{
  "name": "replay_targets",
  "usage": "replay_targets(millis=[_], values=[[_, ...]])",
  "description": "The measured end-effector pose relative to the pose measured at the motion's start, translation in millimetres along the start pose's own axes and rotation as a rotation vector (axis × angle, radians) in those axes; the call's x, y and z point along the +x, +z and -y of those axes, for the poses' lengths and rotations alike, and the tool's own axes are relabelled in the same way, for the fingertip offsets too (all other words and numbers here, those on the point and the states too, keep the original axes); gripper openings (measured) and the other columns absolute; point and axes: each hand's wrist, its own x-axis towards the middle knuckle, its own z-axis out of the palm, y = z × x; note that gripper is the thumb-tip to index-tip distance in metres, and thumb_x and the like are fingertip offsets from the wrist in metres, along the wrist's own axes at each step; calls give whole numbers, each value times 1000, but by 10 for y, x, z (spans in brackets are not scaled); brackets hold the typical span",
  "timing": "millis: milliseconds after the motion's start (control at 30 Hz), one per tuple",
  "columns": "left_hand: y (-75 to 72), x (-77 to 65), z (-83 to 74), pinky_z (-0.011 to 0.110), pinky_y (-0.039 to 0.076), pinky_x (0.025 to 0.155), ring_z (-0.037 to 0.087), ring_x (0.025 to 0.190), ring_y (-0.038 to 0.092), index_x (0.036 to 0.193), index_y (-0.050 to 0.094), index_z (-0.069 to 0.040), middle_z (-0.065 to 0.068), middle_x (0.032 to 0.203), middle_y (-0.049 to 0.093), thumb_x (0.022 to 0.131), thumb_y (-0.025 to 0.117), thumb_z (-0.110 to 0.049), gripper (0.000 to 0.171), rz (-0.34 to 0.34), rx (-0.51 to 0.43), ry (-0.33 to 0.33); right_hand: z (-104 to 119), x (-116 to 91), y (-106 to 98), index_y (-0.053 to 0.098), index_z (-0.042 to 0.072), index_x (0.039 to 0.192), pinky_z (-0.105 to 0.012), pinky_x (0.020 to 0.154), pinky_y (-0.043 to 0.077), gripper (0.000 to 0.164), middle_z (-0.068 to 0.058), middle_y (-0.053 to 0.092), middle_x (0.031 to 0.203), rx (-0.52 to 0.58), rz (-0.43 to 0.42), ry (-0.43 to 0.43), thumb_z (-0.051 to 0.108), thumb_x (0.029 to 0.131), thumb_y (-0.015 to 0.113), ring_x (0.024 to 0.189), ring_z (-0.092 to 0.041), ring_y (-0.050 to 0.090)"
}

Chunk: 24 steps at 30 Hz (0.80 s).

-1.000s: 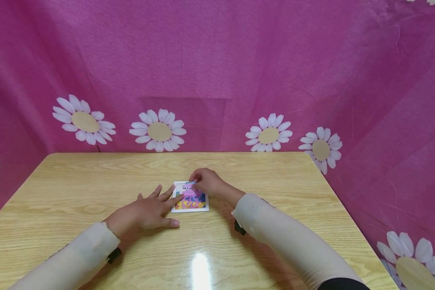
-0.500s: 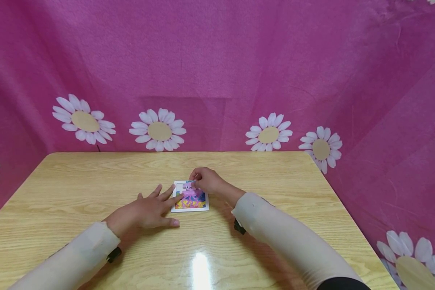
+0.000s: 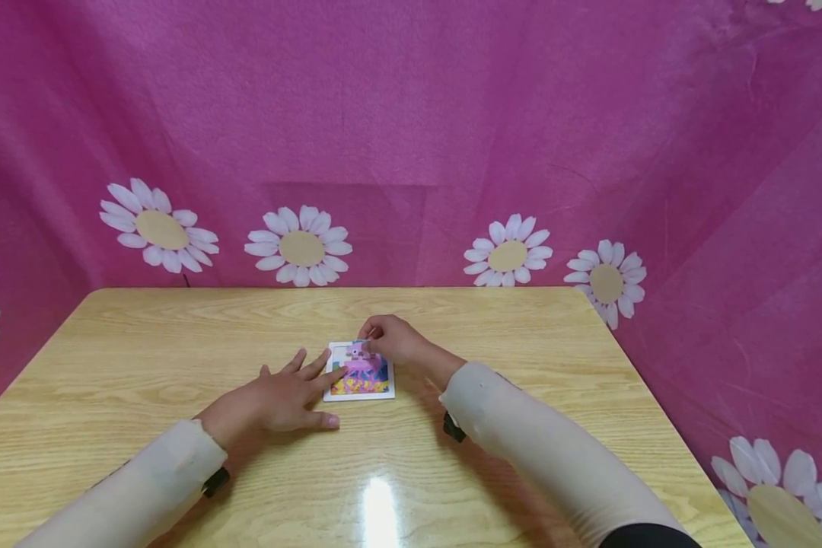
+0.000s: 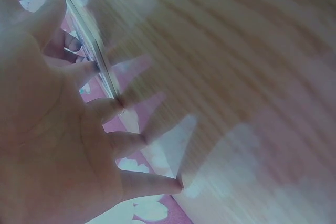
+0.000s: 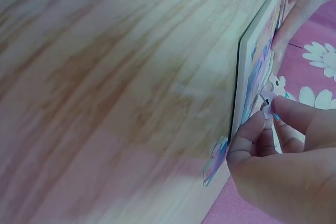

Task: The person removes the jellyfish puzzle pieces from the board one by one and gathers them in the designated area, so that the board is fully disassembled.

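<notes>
A small jigsaw puzzle (image 3: 359,386) in a white frame lies flat on the table, its picture pink, blue and yellow. My right hand (image 3: 399,340) is over the far right part and pinches a pink puzzle piece (image 5: 269,103) between thumb and fingertips, tilted above the picture. My left hand (image 3: 284,399) is spread beside the frame, with straight fingers resting on its left side and on the picture. In the right wrist view a loose puzzle piece (image 5: 215,162) lies on the table close to the frame; the head view hides it behind the right hand.
The wood-grain table (image 3: 520,342) reaches to a pink curtain (image 3: 397,114) with white daisies at the back and sides. A bright light reflection (image 3: 380,514) shows near the front of the table.
The pinched piece has shifted slightly away and to the right over the frame, its eye now a little higher. My right hand has risen a touch; the left hand stays still.
</notes>
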Motion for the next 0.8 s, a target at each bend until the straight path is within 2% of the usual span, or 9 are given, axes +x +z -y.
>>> replay_targets(millis=[367,633,800], values=[[8,17,10,90,11,101,51,156,3,166,24,-30,9,174,7,92,56,-73,91,-1,9,4,-60,-9,-117,69,3,106,-21,61,48,7,-6,64,94,70,37,11,7,100,66,74,-13,55],[10,12,4,89,9,102,50,156,3,166,23,-31,8,174,7,92,57,-73,91,-3,1,-1,-134,-91,-232,69,4,108,-24,58,45,8,-7,63,97,80,23,9,7,102,63,74,-15,54],[14,13,7,90,9,102,50,156,3,166,23,-30,8,174,7,92,56,-73,91,-6,0,4,-200,-125,-306,67,3,108,-27,57,48,8,-7,62,95,103,30,20,6,103,62,71,-17,54]])
